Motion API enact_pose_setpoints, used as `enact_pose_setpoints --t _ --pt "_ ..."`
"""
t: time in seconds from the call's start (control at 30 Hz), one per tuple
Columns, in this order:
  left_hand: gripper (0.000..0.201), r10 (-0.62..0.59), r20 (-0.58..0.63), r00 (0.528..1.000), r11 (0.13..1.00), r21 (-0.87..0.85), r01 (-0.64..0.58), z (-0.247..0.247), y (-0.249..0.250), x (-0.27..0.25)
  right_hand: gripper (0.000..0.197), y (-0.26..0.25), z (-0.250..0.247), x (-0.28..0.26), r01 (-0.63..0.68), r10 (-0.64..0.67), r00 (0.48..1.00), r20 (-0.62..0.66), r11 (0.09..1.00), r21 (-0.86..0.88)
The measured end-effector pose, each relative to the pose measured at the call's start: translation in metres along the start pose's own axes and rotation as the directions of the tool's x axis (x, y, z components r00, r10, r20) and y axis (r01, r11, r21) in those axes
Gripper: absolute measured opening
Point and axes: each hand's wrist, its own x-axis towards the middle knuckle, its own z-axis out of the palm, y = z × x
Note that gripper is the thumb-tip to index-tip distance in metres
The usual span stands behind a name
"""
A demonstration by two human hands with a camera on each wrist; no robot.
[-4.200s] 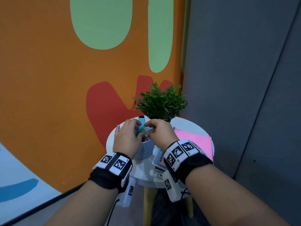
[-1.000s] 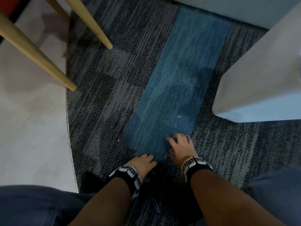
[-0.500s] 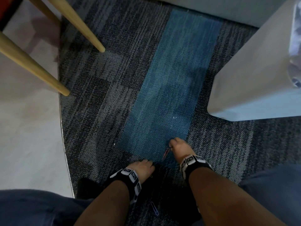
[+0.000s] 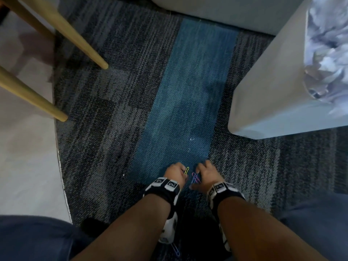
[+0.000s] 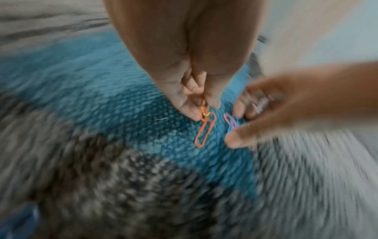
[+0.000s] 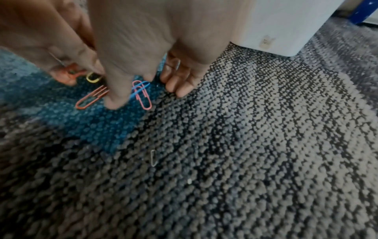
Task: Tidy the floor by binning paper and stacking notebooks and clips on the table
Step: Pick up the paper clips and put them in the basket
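My hands work side by side on the blue carpet strip (image 4: 180, 102). My left hand (image 4: 183, 171) pinches a yellow paper clip (image 4: 187, 170) and linked orange clips (image 5: 205, 131) that dangle from its fingertips (image 5: 190, 111). My right hand (image 4: 197, 175) has its thumb (image 6: 115, 100) and fingers (image 6: 180, 85) closed around a pink and a blue paper clip (image 6: 141, 93), which touch the carpet. Another orange clip (image 6: 92, 97) lies beside the thumb. A blue clip (image 4: 176, 249) lies on the carpet under my left wrist. The wrist views are blurred.
A white bin (image 4: 263, 91) holding crumpled paper (image 4: 329, 53) stands on the carpet at the right. Two wooden table legs (image 4: 81, 40) slant in from the upper left. A small silver clip (image 6: 153, 157) and pale specks (image 4: 192, 139) lie nearby. My knees frame the bottom corners.
Both hands have left the cup on the table and come down to the carpet. In the last second my left hand slid forward beside the right and now holds clips.
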Motion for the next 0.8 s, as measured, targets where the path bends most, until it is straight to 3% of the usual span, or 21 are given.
enact_pose_setpoints --t 0.07,0.23,0.43,0.63,0.8 --pt "0.019 0.041 -0.01 0.999 0.997 0.068 -0.04 0.005 -0.001 0.001 0.061 -0.002 0.001 0.002 0.008 -0.009 1.0 -0.017 1.0 -0.013" --pt "0.028 0.155 0.005 0.988 0.973 0.171 -0.153 0.012 -0.007 -0.003 0.045 0.001 0.009 0.004 0.088 -0.078 0.988 -0.137 0.993 0.072" --pt "0.045 0.18 0.067 0.981 0.928 0.318 -0.192 0.015 -0.006 0.0 0.047 0.001 0.01 0.003 0.08 -0.06 0.983 -0.175 0.991 0.109" --pt "0.031 0.231 0.163 0.959 0.777 0.563 -0.283 0.008 -0.004 0.0 0.032 -0.002 0.008 0.004 0.087 -0.074 0.975 -0.211 0.995 0.053" --pt "0.033 0.217 0.236 0.947 0.775 0.548 -0.314 0.001 -0.005 0.004 0.028 -0.004 0.0 0.002 0.108 -0.118 0.98 -0.158 0.992 -0.069"
